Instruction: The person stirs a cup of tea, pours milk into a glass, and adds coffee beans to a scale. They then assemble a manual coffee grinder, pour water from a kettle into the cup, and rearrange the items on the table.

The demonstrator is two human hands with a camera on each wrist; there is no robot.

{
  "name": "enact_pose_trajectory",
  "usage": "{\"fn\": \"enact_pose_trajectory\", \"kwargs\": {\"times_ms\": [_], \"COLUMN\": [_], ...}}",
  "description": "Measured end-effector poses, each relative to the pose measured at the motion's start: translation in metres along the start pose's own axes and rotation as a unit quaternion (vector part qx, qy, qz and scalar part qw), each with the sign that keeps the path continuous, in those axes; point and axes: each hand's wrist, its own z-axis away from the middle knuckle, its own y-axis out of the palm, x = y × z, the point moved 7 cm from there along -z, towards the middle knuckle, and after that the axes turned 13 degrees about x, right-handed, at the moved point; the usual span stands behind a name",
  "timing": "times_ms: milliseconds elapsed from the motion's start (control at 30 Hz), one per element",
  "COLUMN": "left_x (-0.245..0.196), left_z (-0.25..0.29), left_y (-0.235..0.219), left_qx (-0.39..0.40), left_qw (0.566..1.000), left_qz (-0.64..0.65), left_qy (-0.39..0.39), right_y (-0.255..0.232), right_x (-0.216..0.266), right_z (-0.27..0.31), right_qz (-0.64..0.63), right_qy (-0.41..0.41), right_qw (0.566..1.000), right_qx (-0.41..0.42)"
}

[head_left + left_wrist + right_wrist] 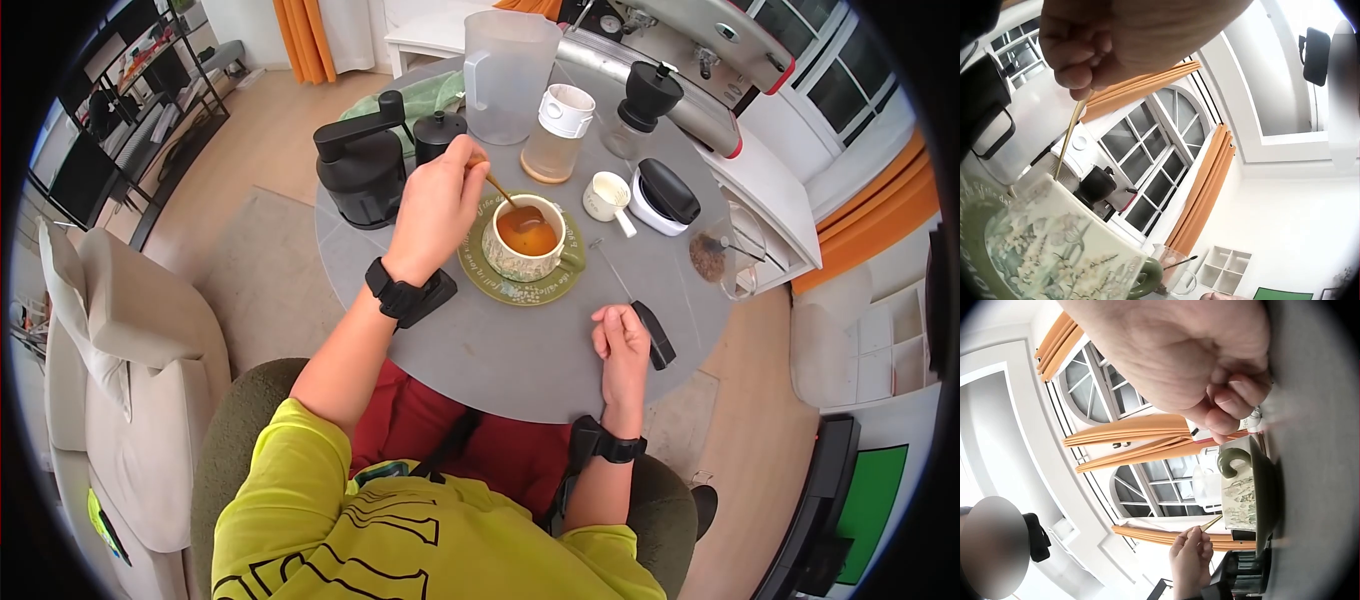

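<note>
My left hand [438, 208] pinches the thin handle of a gold spoon [499, 190] over a cup. The spoon's bowl dips into orange-brown liquid [530, 238] inside the flower-patterned cup [510, 262]. This cup has a green handle [1149, 279] and stands on a green saucer with lettering [480, 282]. Loosely curled and holding nothing, my right hand [624, 348] rests near the table's front edge. Right beside its fingers lies a milk frother [656, 338] with a black handle and a thin wire whisk pointing toward the saucer.
Behind the cup stand a black hand grinder [362, 178], a cloudy pitcher [508, 85], a white-collared glass container [556, 135] and a small white jug [606, 196]. A glass jug with brown contents [712, 258] is at the right edge of the round grey table [480, 375].
</note>
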Motion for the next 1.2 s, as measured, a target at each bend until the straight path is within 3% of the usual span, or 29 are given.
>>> {"fn": "enact_pose_trajectory", "kwargs": {"times_ms": [167,233,333,467,600,867,1100,1200], "left_x": [-0.005,-0.012,-0.015,-0.009,-0.009,-0.016,-0.026,-0.023], "left_z": [0.005,0.007,0.006,0.003,0.000,0.004,0.009,0.007], "left_y": [-0.015,-0.016,-0.012,0.007,0.014,-0.005,-0.015,-0.008], "left_qx": [0.013,0.058,0.094,0.098,0.077,-0.001,0.046,0.076], "left_qw": [0.998,0.995,0.995,0.994,0.996,0.995,0.994,0.996], "left_qz": [-0.053,-0.078,-0.033,0.051,0.051,-0.099,-0.093,-0.029], "left_qy": [0.014,0.010,0.007,0.002,-0.011,0.025,0.040,0.048], "right_y": [-0.001,-0.001,-0.001,-0.001,0.000,-0.001,-0.001,0.000], "right_x": [-0.001,0.000,-0.001,-0.001,0.000,-0.001,-0.002,-0.002], "right_z": [0.001,0.000,0.000,0.000,0.000,0.001,0.000,0.000], "right_qz": [0.001,0.005,0.005,0.005,0.004,0.005,0.009,0.008], "right_qy": [0.000,-0.003,0.001,0.000,0.003,0.007,0.008,0.007], "right_qw": [1.000,1.000,1.000,1.000,1.000,1.000,1.000,1.000], "right_qx": [0.000,0.003,0.003,0.005,0.005,0.004,0.006,0.005]}}
